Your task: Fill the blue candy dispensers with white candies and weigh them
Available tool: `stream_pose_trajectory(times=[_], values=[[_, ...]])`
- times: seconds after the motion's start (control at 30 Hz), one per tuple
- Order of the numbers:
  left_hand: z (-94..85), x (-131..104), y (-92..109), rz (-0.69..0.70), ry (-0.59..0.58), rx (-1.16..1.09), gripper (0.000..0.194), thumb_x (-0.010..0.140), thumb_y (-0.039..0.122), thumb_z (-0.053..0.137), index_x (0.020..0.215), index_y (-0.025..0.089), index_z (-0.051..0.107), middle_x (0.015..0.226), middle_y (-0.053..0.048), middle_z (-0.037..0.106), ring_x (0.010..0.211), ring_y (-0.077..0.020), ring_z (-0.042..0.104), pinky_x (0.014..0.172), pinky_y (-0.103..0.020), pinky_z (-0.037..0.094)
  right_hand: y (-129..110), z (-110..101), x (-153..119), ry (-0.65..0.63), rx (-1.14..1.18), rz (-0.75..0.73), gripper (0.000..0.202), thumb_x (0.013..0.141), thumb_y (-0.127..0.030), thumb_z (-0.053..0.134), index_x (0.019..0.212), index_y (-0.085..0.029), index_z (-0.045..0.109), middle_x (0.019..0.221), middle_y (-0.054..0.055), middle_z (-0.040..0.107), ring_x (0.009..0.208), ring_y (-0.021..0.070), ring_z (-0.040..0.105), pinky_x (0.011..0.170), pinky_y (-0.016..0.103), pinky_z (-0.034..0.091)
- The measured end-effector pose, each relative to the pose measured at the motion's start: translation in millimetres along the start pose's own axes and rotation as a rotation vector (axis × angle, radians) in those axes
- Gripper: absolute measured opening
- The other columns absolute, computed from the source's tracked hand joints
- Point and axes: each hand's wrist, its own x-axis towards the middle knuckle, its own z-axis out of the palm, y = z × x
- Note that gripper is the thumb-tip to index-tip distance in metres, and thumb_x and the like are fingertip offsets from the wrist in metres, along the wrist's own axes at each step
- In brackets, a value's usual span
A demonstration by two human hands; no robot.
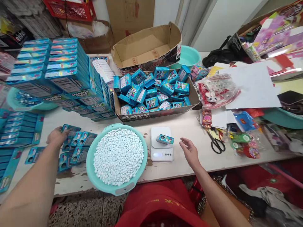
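Observation:
At the left, my left hand (56, 136) has its fingers closed on the end of a small blue candy box (72, 127), beside several like it lying on the table. Some of these boxes (79, 154) show a round hole in one face. My right hand (189, 150) is open and empty, just right of a white digital scale (161, 154). On the scale's plate lies one blue candy box (165, 139), apart from my fingers. Between my hands stands a turquoise basin (141, 170) full of small white candies (118, 157).
A carton (142, 117) heaped with small blue boxes stands behind the scale. Tall stacks of blue display boxes (68, 72) rise at the back left. Black-handled scissors (217, 145), plastic bags (216, 91) and papers (251, 85) lie at the right.

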Motion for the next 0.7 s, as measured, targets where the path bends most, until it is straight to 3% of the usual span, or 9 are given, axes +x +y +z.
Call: stream_pose_trajectory(times=[0.07,0.1,0.23,0.3,0.37,0.47,0.57,0.7], values=[[-8.5,-13.1,14.0,-0.164,0.013,0.082,0.043,0.072,0.035,0.059,0.103,0.005,0.056,0.105,-0.017,0.061,0.105,-0.0424,0.054,0.078,-0.059,0.045,5.7,-5.2,-1.4,0.019,-0.011,0.020,0.046,0.070,-0.056,0.062,0.097,-0.018,0.061,0.106,0.014,0.066,0.098,0.0259,0.060,0.083,0.043,0.049],[-12.7,-23.4,23.8,-0.165,0.045,0.076,0.045,0.074,0.036,0.058,0.108,0.006,0.056,0.110,-0.016,0.059,0.109,-0.0415,0.052,0.082,-0.059,0.043,8.5,-6.5,-2.4,0.024,-0.011,0.026,0.045,0.071,-0.055,0.062,0.096,-0.017,0.061,0.105,0.014,0.067,0.098,0.0258,0.060,0.083,0.043,0.049],[-13.3,-92.0,84.5,0.224,0.219,-0.215,0.041,0.080,0.038,0.051,0.108,0.010,0.060,0.107,-0.011,0.062,0.106,-0.0288,0.055,0.092,-0.047,0.043,17.3,-4.3,-7.4,0.019,0.009,0.042,0.044,0.070,-0.051,0.062,0.097,-0.017,0.060,0.104,0.014,0.066,0.096,0.0258,0.060,0.083,0.045,0.049],[-2.2,-136.1,125.6,0.364,0.142,-0.419,0.036,0.081,0.038,0.049,0.100,0.011,0.063,0.099,-0.009,0.065,0.092,-0.0215,0.060,0.086,-0.038,0.047,18.8,0.8,-8.8,0.004,0.016,0.030,0.045,0.068,-0.049,0.064,0.100,-0.017,0.059,0.108,0.014,0.063,0.099,0.0260,0.059,0.082,0.045,0.050],[12.3,-177.6,166.7,0.483,-0.011,-0.606,0.031,0.083,0.038,0.049,0.097,0.015,0.064,0.095,-0.006,0.067,0.088,-0.0175,0.061,0.085,-0.033,0.048,17.2,8.0,-8.0,-0.037,0.002,-0.024,0.050,0.065,-0.045,0.067,0.107,-0.020,0.058,0.116,0.013,0.058,0.104,0.0261,0.055,0.083,0.045,0.051],[31.4,-220.6,210.6,0.574,-0.133,-0.722,0.025,0.086,0.035,0.048,0.095,0.018,0.065,0.092,-0.004,0.068,0.085,-0.0150,0.062,0.081,-0.028,0.049,10.9,19.9,-2.4,-0.141,-0.043,-0.116,0.054,0.065,-0.039,0.070,0.114,-0.024,0.056,0.122,0.010,0.051,0.110,0.0257,0.050,0.085,0.044,0.051],[42.6,-235.4,219.4,0.631,-0.110,-0.584,0.024,0.088,0.032,0.047,0.097,0.019,0.065,0.094,-0.005,0.068,0.091,-0.0181,0.061,0.085,-0.032,0.047,6.0,27.7,3.8,-0.206,-0.050,-0.147,0.054,0.064,-0.037,0.071,0.114,-0.025,0.055,0.121,0.008,0.049,0.112,0.0255,0.049,0.088,0.044,0.049],[50.8,-231.1,191.6,0.663,-0.104,-0.277,0.028,0.089,0.033,0.045,0.102,0.017,0.064,0.105,-0.010,0.064,0.097,-0.0242,0.057,0.087,-0.038,0.044,7.6,30.3,4.7,-0.213,-0.041,-0.157,0.053,0.063,-0.037,0.072,0.113,-0.026,0.056,0.120,0.008,0.049,0.113,0.0259,0.049,0.088,0.044,0.049]])
